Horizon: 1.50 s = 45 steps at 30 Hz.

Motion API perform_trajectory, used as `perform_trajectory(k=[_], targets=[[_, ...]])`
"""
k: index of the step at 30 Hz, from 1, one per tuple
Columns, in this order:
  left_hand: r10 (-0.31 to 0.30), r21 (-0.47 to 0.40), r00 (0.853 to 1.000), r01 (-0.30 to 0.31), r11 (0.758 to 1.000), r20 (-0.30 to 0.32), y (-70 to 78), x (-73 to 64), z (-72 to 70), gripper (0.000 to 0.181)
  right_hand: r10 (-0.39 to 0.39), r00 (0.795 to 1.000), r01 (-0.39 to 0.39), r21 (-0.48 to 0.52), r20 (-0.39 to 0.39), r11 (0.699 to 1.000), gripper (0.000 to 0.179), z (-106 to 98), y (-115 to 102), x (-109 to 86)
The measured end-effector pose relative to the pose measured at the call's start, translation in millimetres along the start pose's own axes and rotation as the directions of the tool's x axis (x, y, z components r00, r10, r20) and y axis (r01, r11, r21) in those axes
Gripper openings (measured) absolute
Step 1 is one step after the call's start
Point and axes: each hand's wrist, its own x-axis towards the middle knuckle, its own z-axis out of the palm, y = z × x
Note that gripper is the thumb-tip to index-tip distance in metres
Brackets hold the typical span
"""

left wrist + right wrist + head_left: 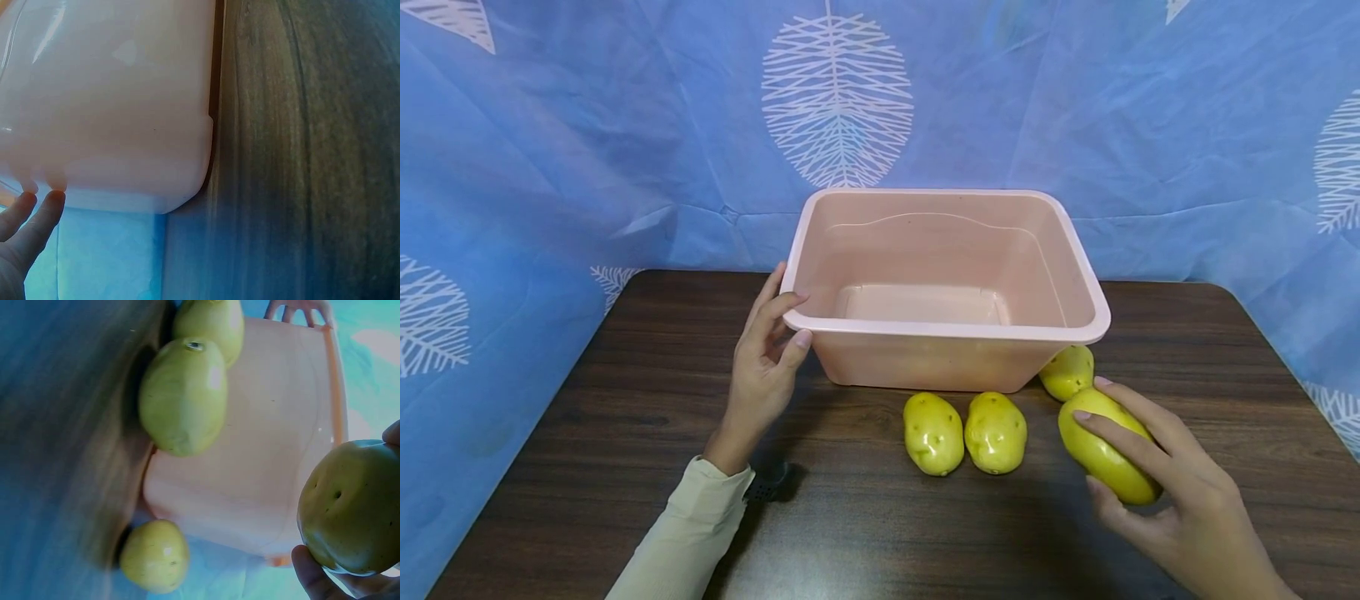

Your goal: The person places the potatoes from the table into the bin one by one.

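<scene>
A pink plastic tub (955, 358) stands on the table. My left hand (763, 367) holds its near left corner, the thumb against the front below the rim and a finger over the rim. In the left wrist view two fingertips (55, 197) lie at the tub's side wall. My right hand (1187, 492) grips a glossy yellow-green potato (1108, 450) between thumb and fingers, right of the tub. Another potato (1067, 372) sits at the tub's front right corner, partly hidden by the rim. Two more potatoes, one left (933, 434) and one right (996, 433), lie side by side before the tub.
The dark wooden table (587, 433) reaches back to a blue cloth (647, 125) with white leaf prints, which hangs behind and at both sides. A small dark object (769, 482) shows beside the left cuff.
</scene>
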Motion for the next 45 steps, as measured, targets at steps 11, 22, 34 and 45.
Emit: perform_trajectory(k=[11, 22, 34, 45], targets=[[0.017, 0.017, 1.0, -0.017, 1.0, -0.001, -0.8, 0.1, -1.1, 0.044, -0.1, 0.993, 0.104, 0.076, -0.054, 0.992, 0.06, 2, -5, 19.8], [0.007, 0.036, 1.0, -0.006, 0.999, -0.013, -2.1, -0.8, -2.4, 0.044, -0.187, 0.982, 0.19, 0.148, -0.03, 0.971, 0.056, -2, -13, 40.4], [0.028, 0.009, 0.999, -0.028, 1.0, -0.022, -3.8, -1.4, -0.5, 0.042, -0.25, 0.967, 0.252, 0.228, -0.036, 0.941, 0.053, -3, -16, 68.5], [0.022, 0.012, 1.0, -0.022, 1.0, -0.014, -4.3, -1.4, 0.9, 0.043, -0.158, 0.986, 0.14, 0.258, 0.05, 0.956, 0.06, -7, -18, 86.1]])
